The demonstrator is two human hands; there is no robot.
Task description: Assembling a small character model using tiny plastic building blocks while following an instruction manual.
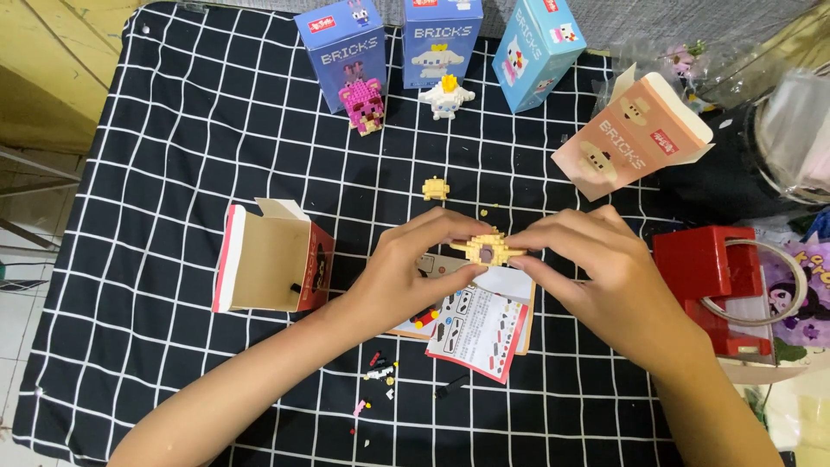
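Two hands, left hand (406, 268) and right hand (596, 268), pinching a yellow brick piece (486, 248); three blue boxes (441, 39) upright beyond, peach box (631, 138) tilted.

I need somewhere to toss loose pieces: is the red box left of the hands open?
Open: the red box lies on its side, flap up, brown inside showing.

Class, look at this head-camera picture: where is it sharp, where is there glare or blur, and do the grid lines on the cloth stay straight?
Head view: even, soft light with faint shadows; the left hand, right hand and yellow brick piece between them are fairly sharp; the clear plastic at the right edge shows pale glare and looks blurred; the checked cloth has grid lines that bow toward the edges, a wide-lens distortion.
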